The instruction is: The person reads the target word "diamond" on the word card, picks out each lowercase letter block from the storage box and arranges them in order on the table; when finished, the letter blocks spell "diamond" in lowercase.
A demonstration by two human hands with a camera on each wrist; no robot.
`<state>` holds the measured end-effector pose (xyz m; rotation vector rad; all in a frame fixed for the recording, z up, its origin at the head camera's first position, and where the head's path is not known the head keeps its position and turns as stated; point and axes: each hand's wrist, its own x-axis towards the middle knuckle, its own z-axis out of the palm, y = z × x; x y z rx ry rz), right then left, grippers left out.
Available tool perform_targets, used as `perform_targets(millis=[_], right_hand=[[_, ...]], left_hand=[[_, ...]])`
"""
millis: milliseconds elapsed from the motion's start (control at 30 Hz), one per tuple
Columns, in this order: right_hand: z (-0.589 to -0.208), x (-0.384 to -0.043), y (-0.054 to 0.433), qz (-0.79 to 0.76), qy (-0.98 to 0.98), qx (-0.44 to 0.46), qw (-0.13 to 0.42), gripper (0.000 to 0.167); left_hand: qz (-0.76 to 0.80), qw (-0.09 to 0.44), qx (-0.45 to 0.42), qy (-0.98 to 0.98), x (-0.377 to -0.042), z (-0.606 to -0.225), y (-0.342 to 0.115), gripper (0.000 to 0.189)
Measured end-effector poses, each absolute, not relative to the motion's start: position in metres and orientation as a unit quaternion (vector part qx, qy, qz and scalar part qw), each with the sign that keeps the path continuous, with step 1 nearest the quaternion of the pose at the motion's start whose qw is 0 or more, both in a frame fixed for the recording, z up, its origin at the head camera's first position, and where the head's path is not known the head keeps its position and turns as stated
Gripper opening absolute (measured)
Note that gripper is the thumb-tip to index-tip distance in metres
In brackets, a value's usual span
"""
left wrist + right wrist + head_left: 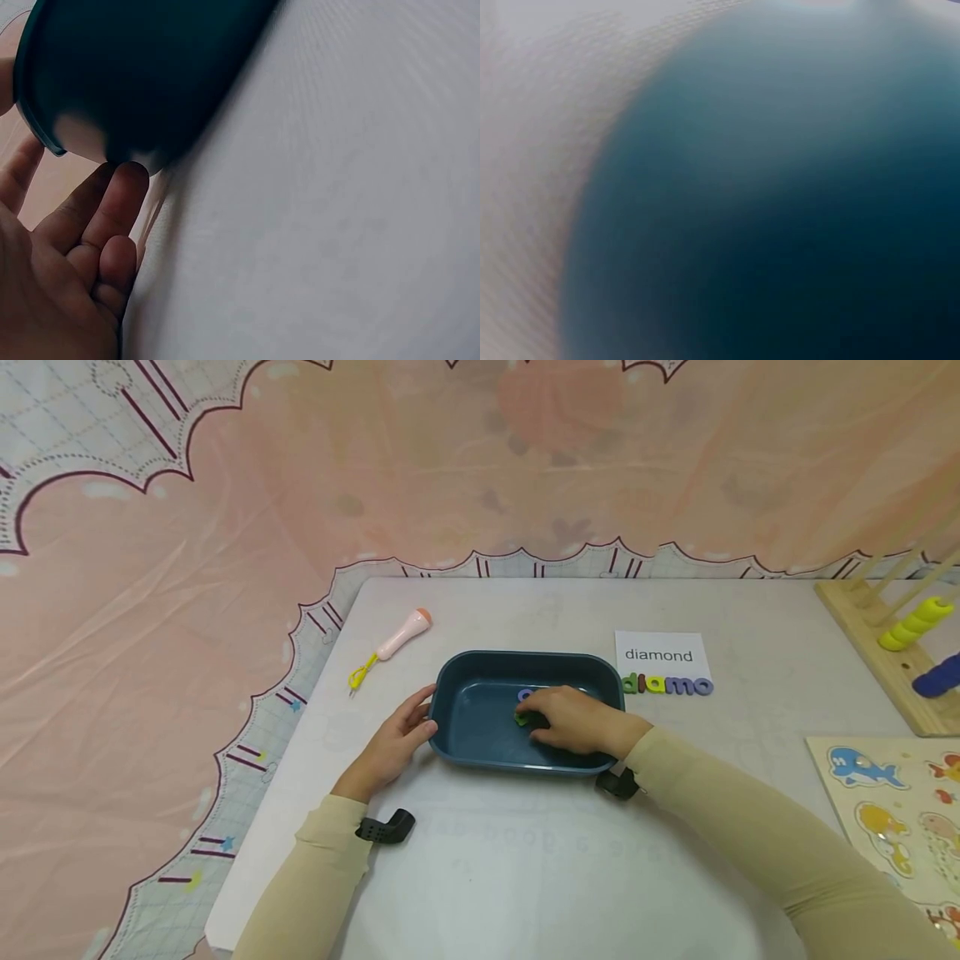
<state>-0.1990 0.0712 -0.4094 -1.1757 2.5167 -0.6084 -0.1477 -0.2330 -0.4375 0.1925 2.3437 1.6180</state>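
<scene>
A dark teal rectangular basin (pixel 480 762) stands on the white table. My left hand (pixel 392 745) holds its left end, thumb and fingers at the rim; from the left wrist view, bent fingers (pixel 124 196) lie by the outer wall. Reaching over the right side, my right hand (pixel 573 720) is inside the basin with fingers bent down at a green letter (pixel 521 719). Whether they pinch that letter is hidden. Just behind the fingertips lies a purple letter (pixel 524 694). Only the basin's blurred wall (pixel 705 187) fills most of the right wrist view.
Right of the basin, a card (pixel 660 647) printed "diamond" has coloured letters (pixel 667 685) reading "diamo" along its lower edge. A pink tool with a yellow end (pixel 401 637) lies behind left. A wooden bead rack (pixel 870 652) and a picture puzzle board (pixel 840 802) are at right.
</scene>
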Motion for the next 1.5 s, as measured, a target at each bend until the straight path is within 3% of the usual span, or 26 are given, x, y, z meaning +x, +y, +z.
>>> perform_targets(millis=[867, 1500], right_hand=[[-0.4140, -0.1979, 0.0720, -0.212, 0.887, -0.392, 0.120, 0.033], [-0.4149, -0.1988, 0.0715, -0.211, 0.880, -0.404, 0.131, 0.033]], left_hand=[[0.552, 0.137, 0.071, 0.819, -0.1476, -0.4374, -0.2324, 0.060], [0.561, 0.131, 0.079, 0.814, -0.1477, -0.4383, -0.2327, 0.060]])
